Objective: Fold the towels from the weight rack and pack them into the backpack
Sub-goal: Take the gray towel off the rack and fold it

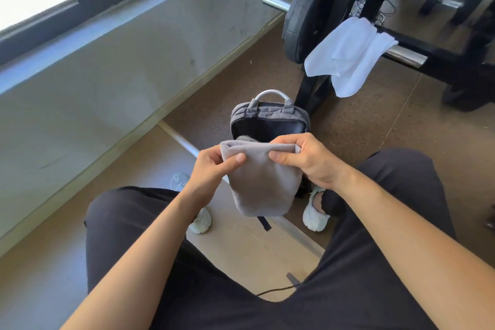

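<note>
Head view: both hands, left (211,169) and right (308,159), are pinching a folded grey towel (263,185) by its top corners over the open backpack (269,122), a white towel (348,56) hanging on the rack (417,45).

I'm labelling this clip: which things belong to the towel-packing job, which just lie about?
Job: grey towel in left hand and right hand, open backpack, white towel draped over weight rack.
Lying about: weight plate, dumbbell.
</note>
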Tool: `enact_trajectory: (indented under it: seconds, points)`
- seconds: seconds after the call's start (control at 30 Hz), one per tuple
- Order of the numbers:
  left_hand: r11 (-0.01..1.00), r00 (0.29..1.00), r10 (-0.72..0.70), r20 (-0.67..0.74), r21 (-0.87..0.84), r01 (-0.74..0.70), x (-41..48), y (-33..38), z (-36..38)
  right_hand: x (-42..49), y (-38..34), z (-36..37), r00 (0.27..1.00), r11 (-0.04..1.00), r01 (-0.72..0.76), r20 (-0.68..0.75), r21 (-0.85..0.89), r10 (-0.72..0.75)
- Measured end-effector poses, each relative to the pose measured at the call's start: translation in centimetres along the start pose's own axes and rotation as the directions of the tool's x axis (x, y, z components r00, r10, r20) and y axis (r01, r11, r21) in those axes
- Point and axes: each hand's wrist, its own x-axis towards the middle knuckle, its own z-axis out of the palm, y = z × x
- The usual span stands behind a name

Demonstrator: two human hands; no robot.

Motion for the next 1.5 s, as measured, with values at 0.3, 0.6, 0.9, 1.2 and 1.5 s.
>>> enact_trajectory:
  seconds: [0.3,0.6,0.9,1.2,1.5]
  points:
    - [0.961,0.911,-0.274,0.307,0.125,0.247,-0.2,-1.6,1.6,0.4,-1.9,-1.7,0.968,0.826,-0.007,-0.204,0.563,0.147]
    - [0.921,0.909,-0.306,0.284,-0.153,0.358,-0.6,0.3,1.6,1.1,0.7,-3.5,0.809,0.703,-0.200,-0.290,0.682,0.512]
    - [0.736,0.903,-0.341,0.262,-0.523,0.430,-0.7,1.7,0.5,1.0,2.0,-1.4,0.878,0.586,-0.379,0.079,0.716,0.472]
    - [0.930,0.946,-0.318,-0.061,-0.214,0.298,-0.7,1.1,0.6,1.0,2.4,0.9,0.920,0.879,-0.232,-0.201,0.416,0.338]
    - [0.888,0.957,0.168,-0.238,0.457,-0.043,0.5,-1.4,-0.9,1.3,3.0,1.0,0.779,0.966,-0.234,-0.616,-0.113,0.117]
